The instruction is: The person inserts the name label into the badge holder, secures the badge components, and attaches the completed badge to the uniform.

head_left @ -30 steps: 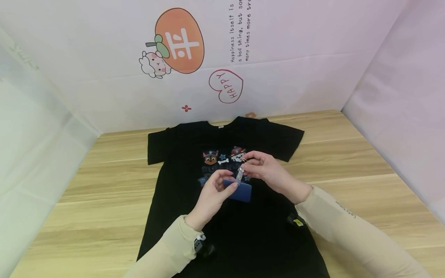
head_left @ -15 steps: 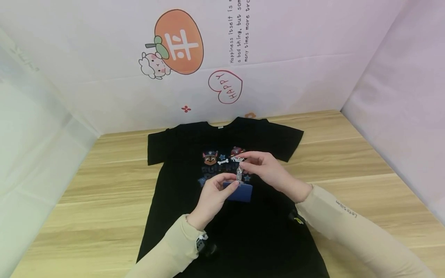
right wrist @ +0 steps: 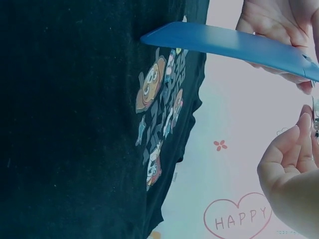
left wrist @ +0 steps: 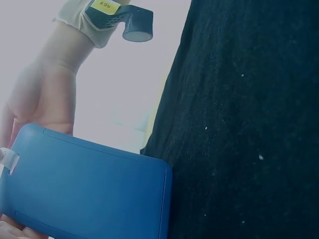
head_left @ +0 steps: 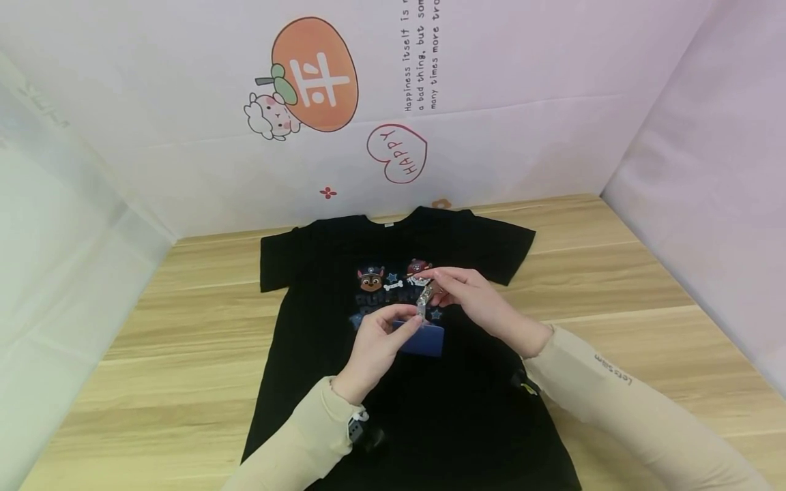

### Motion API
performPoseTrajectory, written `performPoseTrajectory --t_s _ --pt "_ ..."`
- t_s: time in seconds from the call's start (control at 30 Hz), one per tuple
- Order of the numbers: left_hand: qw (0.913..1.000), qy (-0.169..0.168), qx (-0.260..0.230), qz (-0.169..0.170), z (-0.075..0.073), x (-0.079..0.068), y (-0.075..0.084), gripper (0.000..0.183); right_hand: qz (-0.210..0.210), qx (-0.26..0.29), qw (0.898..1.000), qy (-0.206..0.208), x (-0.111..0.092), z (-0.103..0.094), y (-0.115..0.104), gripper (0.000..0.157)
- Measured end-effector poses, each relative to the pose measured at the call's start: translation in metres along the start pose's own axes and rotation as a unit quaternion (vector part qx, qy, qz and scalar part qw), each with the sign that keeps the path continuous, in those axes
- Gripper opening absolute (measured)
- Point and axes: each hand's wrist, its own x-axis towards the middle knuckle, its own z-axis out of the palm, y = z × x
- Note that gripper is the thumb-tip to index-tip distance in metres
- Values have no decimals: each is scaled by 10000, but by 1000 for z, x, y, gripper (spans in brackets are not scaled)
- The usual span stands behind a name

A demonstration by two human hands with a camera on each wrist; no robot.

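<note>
A blue card holder (head_left: 425, 342) hangs over the black T-shirt (head_left: 344, 409), its flat face filling the lower left of the left wrist view. A clear strap with a silver badge clip (head_left: 425, 297) rises from its top edge. My left hand (head_left: 377, 348) pinches the holder's upper edge by the strap, thumb in front. Just above and to the right, my right hand (head_left: 482, 300) holds the metal end of the clip. The right wrist view shows the card holder (right wrist: 229, 44) edge-on, with the right hand (right wrist: 291, 159) beside it, its fingertips partly cut off by the frame.
The T-shirt lies spread on a wood-grain table (head_left: 184, 354), its cartoon dog print (head_left: 371, 279) partly behind the hands. A white printed backdrop (head_left: 522, 123) stands along the far edge, with pale sheets at both sides.
The right hand has turned the clip: the strap's top end now tilts to the right, and the thumb has moved behind the fingers. The left hand keeps its grip with little movement.
</note>
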Motion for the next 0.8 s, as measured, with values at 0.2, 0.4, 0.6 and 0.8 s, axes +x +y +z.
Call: performPoseTrajectory --t_s 0.2,0.4,0.6,0.8 --pt "9999 26 -16 120 -1 1 1 21 -214 -642 9976 174 1 0 -3 31" --pt "9997 116 -73 177 0 3 3 19 -343 -927 9950 112 1 -1 -5 26" --pt "9995 208 -140 191 2 6 4 20 -261 -1111 9934 142 0 -2 -8 26" --pt "9991 329 108 256 3 8 4 16 -372 -1166 9923 166 0 -1 -7 25"
